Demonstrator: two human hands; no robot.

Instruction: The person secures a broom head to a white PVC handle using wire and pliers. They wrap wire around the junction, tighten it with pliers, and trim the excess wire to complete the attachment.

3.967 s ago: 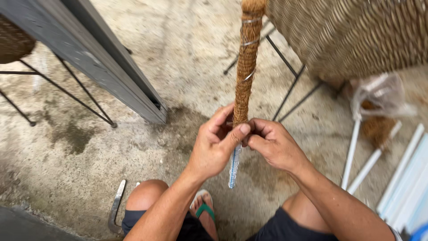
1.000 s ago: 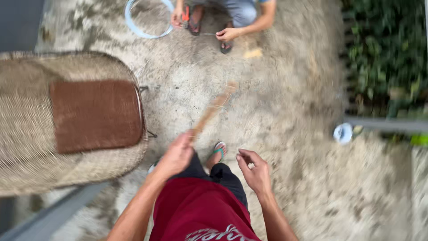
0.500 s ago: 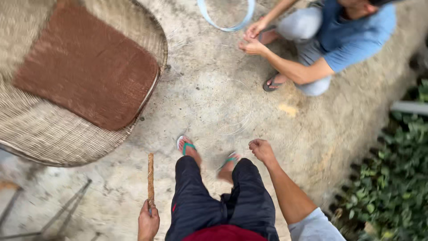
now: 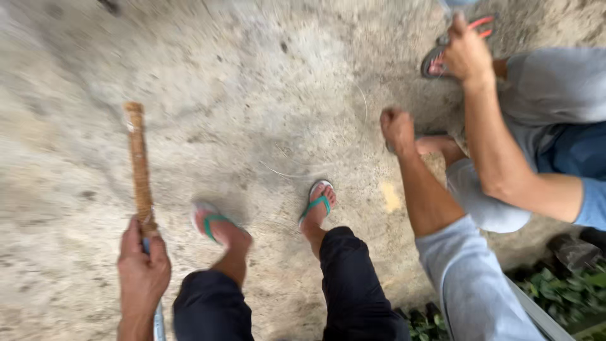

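Left hand (image 4: 142,271) clamped around lower end of rope-wrapped rod (image 4: 139,169), held upright left of green flip-flops (image 4: 315,203). Right hand (image 4: 398,129) fisted, empty, right of flip-flops, near crouching person's hand (image 4: 467,53).

- Soft, even daylight; no glare.
- Only faint shadows on the concrete floor (image 4: 265,113) beyond the left hand (image 4: 142,271).
- Motion blur smears the whole frame, strongest at the top edge, far from the grip.
- The gripped rope-wrapped stick (image 4: 139,167) is softly blurred.

Dark trousers (image 4: 353,284), green-strapped sandals (image 4: 317,203), grey sleeve (image 4: 467,278)
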